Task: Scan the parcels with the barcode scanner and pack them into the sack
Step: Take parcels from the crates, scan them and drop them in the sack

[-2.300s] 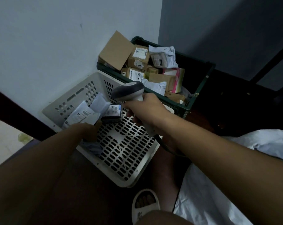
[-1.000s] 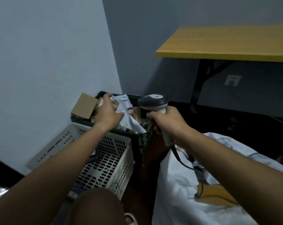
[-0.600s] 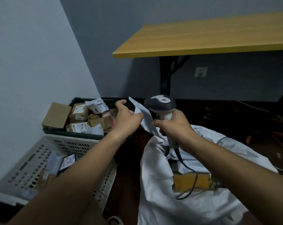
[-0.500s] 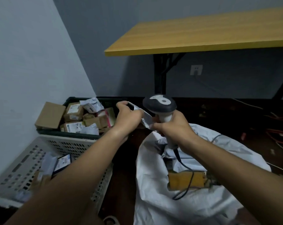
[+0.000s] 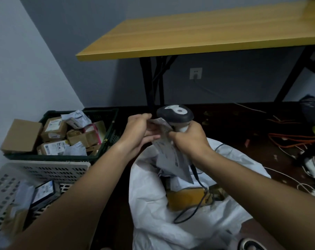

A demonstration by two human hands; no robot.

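Observation:
My left hand (image 5: pixel 137 131) grips the top of a flat grey mailer parcel (image 5: pixel 168 157) that hangs down over the open white sack (image 5: pixel 153 204). My right hand (image 5: pixel 190 139) holds the handle of the barcode scanner (image 5: pixel 174 114), whose dark head points away from me, and its fingers also touch the parcel's right edge. The scanner's cable runs down into the sack, where a yellow-brown parcel (image 5: pixel 185 197) lies. A dark green crate (image 5: pixel 106 143) at the left holds several cardboard boxes and mailers.
A white perforated basket (image 5: pixel 45 170) with a few parcels stands at the lower left, beside the wall. A yellow-topped table (image 5: pixel 198 33) on black legs stands behind. Orange and white cables (image 5: pixel 293 139) lie on the dark floor at the right.
My left hand took a grey mailer from the green crate and carried it right to the scanner over the sack. My view swung from the baskets to the sack and table.

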